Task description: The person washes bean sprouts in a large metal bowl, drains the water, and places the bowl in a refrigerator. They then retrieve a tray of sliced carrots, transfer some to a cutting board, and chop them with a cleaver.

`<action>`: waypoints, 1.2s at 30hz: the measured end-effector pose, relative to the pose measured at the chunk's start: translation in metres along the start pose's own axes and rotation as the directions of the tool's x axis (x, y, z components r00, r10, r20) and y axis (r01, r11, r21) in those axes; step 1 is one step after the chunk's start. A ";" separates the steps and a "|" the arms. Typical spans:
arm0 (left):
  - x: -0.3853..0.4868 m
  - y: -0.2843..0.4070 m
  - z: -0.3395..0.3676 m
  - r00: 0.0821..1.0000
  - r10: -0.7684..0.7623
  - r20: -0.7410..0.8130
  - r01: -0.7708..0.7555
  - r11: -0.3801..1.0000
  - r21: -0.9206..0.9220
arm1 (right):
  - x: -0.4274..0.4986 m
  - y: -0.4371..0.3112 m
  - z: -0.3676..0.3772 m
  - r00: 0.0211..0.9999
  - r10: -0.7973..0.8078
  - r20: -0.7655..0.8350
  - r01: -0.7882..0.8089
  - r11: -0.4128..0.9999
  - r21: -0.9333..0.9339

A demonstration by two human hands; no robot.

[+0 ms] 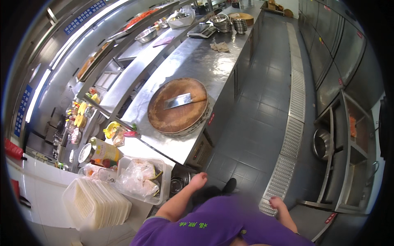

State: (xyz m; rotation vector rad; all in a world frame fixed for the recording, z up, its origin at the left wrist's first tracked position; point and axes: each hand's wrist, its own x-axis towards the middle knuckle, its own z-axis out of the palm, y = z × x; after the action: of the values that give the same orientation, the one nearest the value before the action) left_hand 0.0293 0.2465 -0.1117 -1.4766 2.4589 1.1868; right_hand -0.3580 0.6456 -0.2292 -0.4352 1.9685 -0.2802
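Observation:
My left hand (198, 180) hangs over the floor beside the near end of a steel counter, its fingers curled with nothing seen in them. Closest to it is a clear plastic bin (167, 181) holding bagged items. My right hand (276, 202) is over a perforated metal drain cover (284, 172), also loosely curled and with no object visible. Ahead on the steel worktop (181, 66) sits a round wooden chopping block (160, 113). A Chinese cleaver (178, 101) lies flat on it, handle pointing right. Neither hand touches the block or the cleaver.
Stacked white plastic baskets (98, 203) stand at lower left, near a large tin (104, 149). Farther along the counter are a cloth (219, 47), a scale (201, 30) and stacked steel bowls (221, 23). Steel cabinets (326, 46) and an open shelf unit (344, 144) line the right.

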 end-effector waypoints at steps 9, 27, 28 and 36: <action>0.208 0.134 -0.034 0.969 0.191 0.156 -0.163 0.971 -0.174 | 0.082 -0.222 -0.077 0.961 -0.201 -0.190 0.268 0.850 0.453; 0.630 0.275 -0.182 0.975 0.203 -0.088 -0.221 0.867 -0.446 | 0.252 -0.388 -0.402 0.942 0.135 -0.307 -0.123 0.991 0.057; 0.652 0.275 -0.185 0.975 0.194 -0.106 -0.221 0.852 -0.475 | 0.295 -0.385 -0.421 0.938 0.109 -0.328 -0.069 0.989 0.131; 0.699 0.250 -0.235 0.980 -0.082 -0.182 -0.004 0.903 -0.429 | 0.458 -0.846 -0.498 0.750 -0.622 -0.227 0.520 0.766 -0.378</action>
State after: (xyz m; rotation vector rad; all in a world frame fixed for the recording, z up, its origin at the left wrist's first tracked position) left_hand -0.4663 -0.3531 -0.0740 -1.8161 2.3688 1.7394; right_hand -0.8357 -0.3138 -0.0720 -1.2855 2.1753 -0.4843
